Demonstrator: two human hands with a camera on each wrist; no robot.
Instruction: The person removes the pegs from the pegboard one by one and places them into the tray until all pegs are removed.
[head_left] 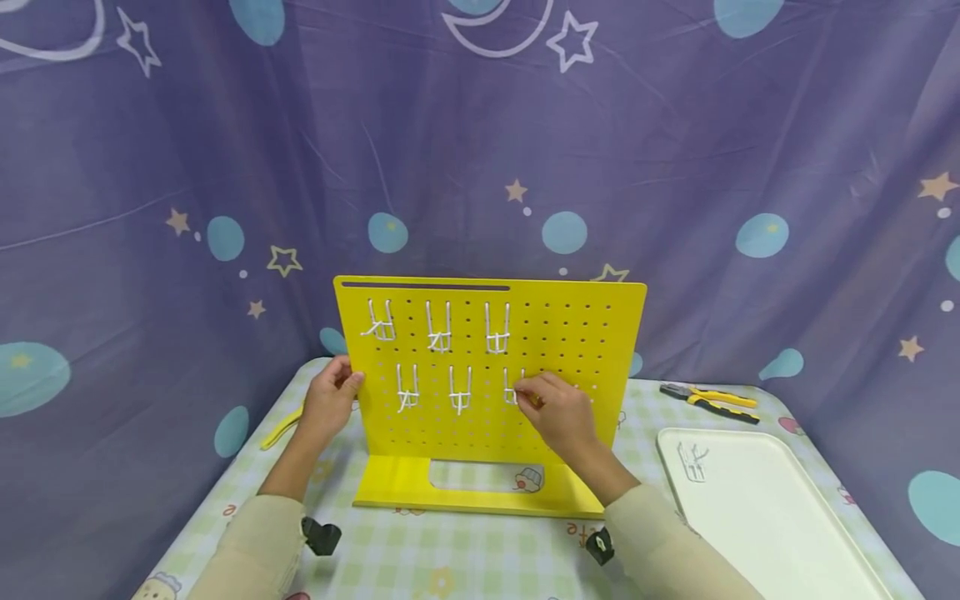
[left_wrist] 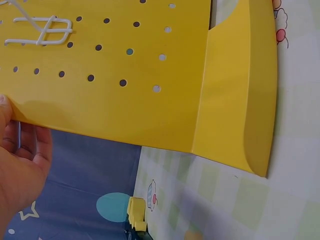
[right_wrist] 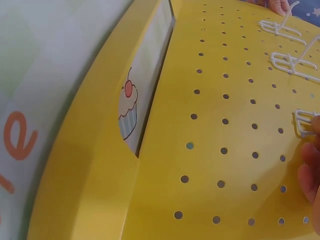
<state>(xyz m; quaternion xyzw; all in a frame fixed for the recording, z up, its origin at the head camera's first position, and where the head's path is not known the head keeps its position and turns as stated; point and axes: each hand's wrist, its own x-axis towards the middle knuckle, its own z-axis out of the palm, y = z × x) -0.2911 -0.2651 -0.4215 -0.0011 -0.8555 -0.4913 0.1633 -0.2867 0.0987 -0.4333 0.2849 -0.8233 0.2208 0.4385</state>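
A yellow pegboard (head_left: 570,358) stands upright on its base on the table. White wire hooks hang on it in two rows, among them a hook (head_left: 497,342) at the upper middle and a hook (head_left: 460,400) below it. My right hand (head_left: 558,412) pinches the rightmost hook (head_left: 510,393) of the lower row against the board; its fingers partly cover that hook. In the right wrist view this hook (right_wrist: 302,122) lies at the right edge beside the fingertips. My left hand (head_left: 328,404) grips the board's left edge, thumb in front and fingers behind.
On the right lies a white tray (head_left: 780,500) with a few wire hooks (head_left: 693,462) in its far left corner. Pliers (head_left: 708,402) with yellow and black handles lie behind the tray. A yellow-handled tool (head_left: 281,429) lies left of the board, partly hidden by the left arm.
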